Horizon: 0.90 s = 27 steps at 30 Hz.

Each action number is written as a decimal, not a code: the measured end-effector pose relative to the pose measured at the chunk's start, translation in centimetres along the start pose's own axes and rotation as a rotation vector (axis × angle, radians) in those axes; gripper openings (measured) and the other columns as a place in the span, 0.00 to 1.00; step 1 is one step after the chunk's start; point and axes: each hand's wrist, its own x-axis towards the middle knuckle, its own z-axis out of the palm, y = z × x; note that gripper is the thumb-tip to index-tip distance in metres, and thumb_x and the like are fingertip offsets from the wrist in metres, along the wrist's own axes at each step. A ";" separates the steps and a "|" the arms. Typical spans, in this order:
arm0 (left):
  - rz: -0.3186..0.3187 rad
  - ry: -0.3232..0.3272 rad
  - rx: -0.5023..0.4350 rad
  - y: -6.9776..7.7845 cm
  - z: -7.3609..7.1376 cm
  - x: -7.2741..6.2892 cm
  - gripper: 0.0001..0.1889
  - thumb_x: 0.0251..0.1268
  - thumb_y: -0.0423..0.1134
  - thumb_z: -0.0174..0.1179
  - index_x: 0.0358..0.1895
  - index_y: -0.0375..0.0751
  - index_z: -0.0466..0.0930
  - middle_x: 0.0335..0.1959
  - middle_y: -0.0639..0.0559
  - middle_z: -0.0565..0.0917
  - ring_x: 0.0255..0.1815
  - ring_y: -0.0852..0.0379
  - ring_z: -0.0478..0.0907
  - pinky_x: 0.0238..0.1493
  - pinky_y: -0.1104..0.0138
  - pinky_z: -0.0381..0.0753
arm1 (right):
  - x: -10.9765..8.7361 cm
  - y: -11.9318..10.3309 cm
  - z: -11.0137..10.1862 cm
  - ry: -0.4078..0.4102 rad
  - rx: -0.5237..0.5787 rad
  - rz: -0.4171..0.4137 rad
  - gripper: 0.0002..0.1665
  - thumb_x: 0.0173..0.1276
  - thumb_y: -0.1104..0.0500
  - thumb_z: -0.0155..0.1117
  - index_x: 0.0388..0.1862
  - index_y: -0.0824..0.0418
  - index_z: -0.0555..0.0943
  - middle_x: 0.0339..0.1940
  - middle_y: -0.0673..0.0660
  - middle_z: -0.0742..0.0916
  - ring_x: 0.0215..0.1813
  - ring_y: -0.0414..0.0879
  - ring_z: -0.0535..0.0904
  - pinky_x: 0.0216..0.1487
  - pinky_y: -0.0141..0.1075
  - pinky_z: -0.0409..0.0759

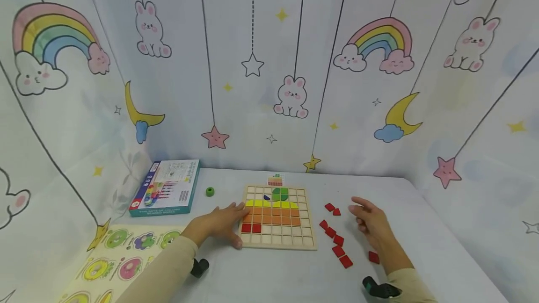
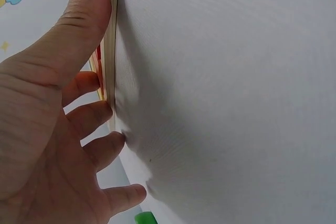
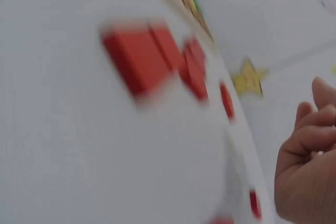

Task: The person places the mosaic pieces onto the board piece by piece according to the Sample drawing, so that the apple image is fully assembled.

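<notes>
A wooden grid board (image 1: 290, 240) lies flat on the white table. Yellow, orange and green pieces fill part of its grid, with a small blue piece near the green ones and two red tiles (image 1: 251, 228) at its lower left. My left hand (image 1: 221, 223) touches the board's left edge with spread fingers; its thumb lies along the rim in the left wrist view. Over the table to the right hovers my right hand (image 1: 372, 226), fingers loosely bent, nothing visible in it. Between it and the board, several loose red pieces (image 1: 338, 250) are scattered; another red piece (image 1: 373, 257) lies by the right wrist.
A small picture card (image 1: 276, 180) lies behind the board. Left of that are a green bead (image 1: 210, 191) and a flat boxed set (image 1: 168, 186). A sticker sheet (image 1: 126, 254) covers the near left. A patterned curtain (image 1: 261, 106) encloses the table.
</notes>
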 end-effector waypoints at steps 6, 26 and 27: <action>-0.017 0.006 -0.010 -0.2 -0.1 -0.3 0.55 0.44 0.59 0.79 0.80 0.57 0.62 0.83 0.52 0.58 0.84 0.44 0.49 0.76 0.34 0.51 | 0.4 0.7 -5.1 0.096 -0.029 0.082 0.29 0.71 0.55 0.70 0.69 0.56 0.75 0.32 0.43 0.83 0.27 0.36 0.70 0.25 0.27 0.68; -0.024 -0.007 -0.045 0.0 0.0 -0.2 0.55 0.44 0.60 0.79 0.80 0.59 0.61 0.83 0.55 0.57 0.84 0.44 0.49 0.76 0.34 0.51 | 0.4 1.8 -4.1 0.278 -0.523 0.080 0.20 0.70 0.58 0.67 0.55 0.67 0.76 0.37 0.60 0.78 0.31 0.50 0.70 0.28 0.40 0.70; -0.025 -0.005 -0.038 0.0 0.0 -0.2 0.55 0.44 0.60 0.79 0.80 0.60 0.61 0.83 0.55 0.57 0.84 0.44 0.49 0.76 0.34 0.51 | 0.4 1.7 -4.1 0.267 -0.505 0.081 0.20 0.70 0.58 0.67 0.55 0.67 0.75 0.36 0.58 0.78 0.30 0.49 0.69 0.27 0.39 0.70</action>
